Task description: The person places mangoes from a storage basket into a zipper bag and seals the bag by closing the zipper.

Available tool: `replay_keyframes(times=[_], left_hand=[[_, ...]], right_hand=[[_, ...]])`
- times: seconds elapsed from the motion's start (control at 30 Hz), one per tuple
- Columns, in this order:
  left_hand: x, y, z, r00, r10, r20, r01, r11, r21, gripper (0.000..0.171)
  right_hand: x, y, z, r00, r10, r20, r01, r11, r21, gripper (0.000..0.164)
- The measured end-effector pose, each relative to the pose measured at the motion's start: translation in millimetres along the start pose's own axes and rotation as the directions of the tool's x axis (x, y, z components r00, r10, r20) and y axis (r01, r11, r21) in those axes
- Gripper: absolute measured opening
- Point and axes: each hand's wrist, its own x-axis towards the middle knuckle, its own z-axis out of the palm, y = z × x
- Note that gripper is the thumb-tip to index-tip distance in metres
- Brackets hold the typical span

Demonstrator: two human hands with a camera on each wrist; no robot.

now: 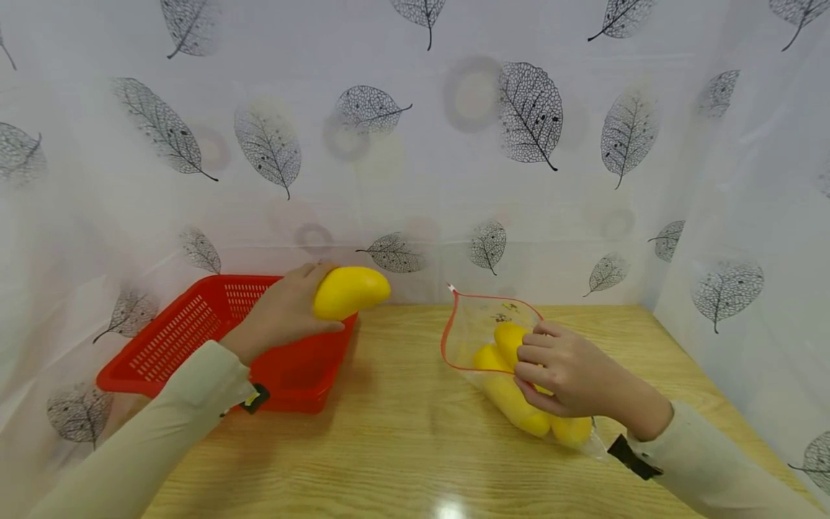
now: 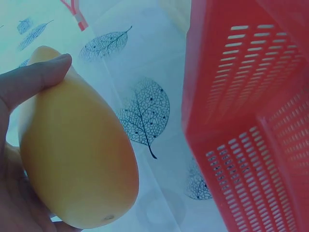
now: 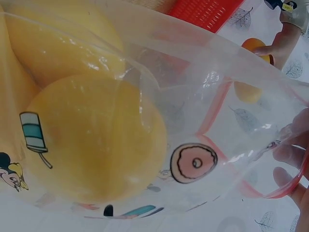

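My left hand [image 1: 285,306] grips a yellow mango [image 1: 352,292] in the air over the right side of a red plastic basket [image 1: 305,389]. In the left wrist view the thumb lies across the upper end of the mango [image 2: 77,145]. At the right, my right hand [image 1: 570,371] pinches the red-edged rim of a clear zip bag [image 1: 470,339], whose mouth gapes toward the left. Several yellow mangoes [image 1: 515,404] lie inside the bag. Through its printed plastic, the right wrist view shows mangoes [image 3: 96,140] close up.
A light wood table [image 1: 402,432] carries the basket and the bag, with bare wood between them. A white curtain [image 1: 415,180] printed with dark leaves hangs behind and along both sides. The basket's left end comes close to the curtain.
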Motion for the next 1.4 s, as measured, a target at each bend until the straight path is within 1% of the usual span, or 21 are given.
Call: replay_keyframes(times=[0.1, 0.2, 0.3, 0.4, 0.63, 0.87, 0.97, 1.03, 1.23, 1.4], left_hand=[[0.0, 1.4, 2.3, 1.0, 0.007, -0.009, -0.007, 1.0, 0.0, 0.089], [0.1, 3.7, 3.4, 1.0, 0.02, -0.023, -0.02, 1.0, 0.003, 0.088], [0.2, 7.4, 4.1, 0.998, 0.049, -0.041, -0.049, 0.999, -0.004, 0.086], [0.5, 11.8, 4.1, 0.996, 0.075, -0.051, -0.076, 0.997, -0.012, 0.083], [0.4, 21.9, 5.9, 0.99, 0.129, -0.053, -0.129, 0.992, -0.006, 0.083], [1.0, 31.9, 7.2, 0.983, 0.176, -0.061, -0.176, 0.984, 0.001, 0.085], [1.7, 35.3, 7.7, 0.982, 0.183, -0.049, -0.183, 0.983, 0.003, 0.084], [2.0, 37.4, 7.9, 0.982, 0.185, -0.044, -0.186, 0.983, -0.002, 0.084], [2.6, 43.9, 7.8, 0.978, 0.204, -0.049, -0.204, 0.979, 0.005, 0.088], [2.6, 49.7, 7.5, 0.973, 0.225, -0.061, -0.226, 0.974, -0.007, 0.091]], right_hand=[[0.7, 0.1, 0.0, 1.0, -0.007, -0.015, 0.007, 1.0, 0.001, 0.03], [0.7, -0.1, -0.7, 1.0, -0.001, -0.002, 0.001, 1.0, 0.004, 0.031], [0.8, -0.3, -1.1, 1.0, 0.0, 0.007, 0.0, 1.0, 0.004, 0.032], [2.1, -0.3, -1.7, 1.0, -0.01, -0.004, 0.01, 1.0, 0.002, 0.032], [-0.1, -1.4, -2.6, 0.999, 0.011, 0.045, -0.011, 1.0, 0.001, 0.031], [0.9, 0.3, -0.1, 1.0, -0.021, -0.012, 0.021, 1.0, -0.005, 0.032], [1.2, 0.5, -0.1, 1.0, -0.024, -0.013, 0.024, 1.0, -0.004, 0.032], [0.7, 0.6, -0.2, 1.0, -0.019, -0.003, 0.019, 1.0, 0.0, 0.033], [-1.4, 0.3, -1.5, 0.998, 0.006, 0.061, -0.006, 1.0, 0.001, 0.035], [-1.5, 0.2, -1.7, 0.997, 0.009, 0.072, -0.009, 1.0, -0.001, 0.036]])
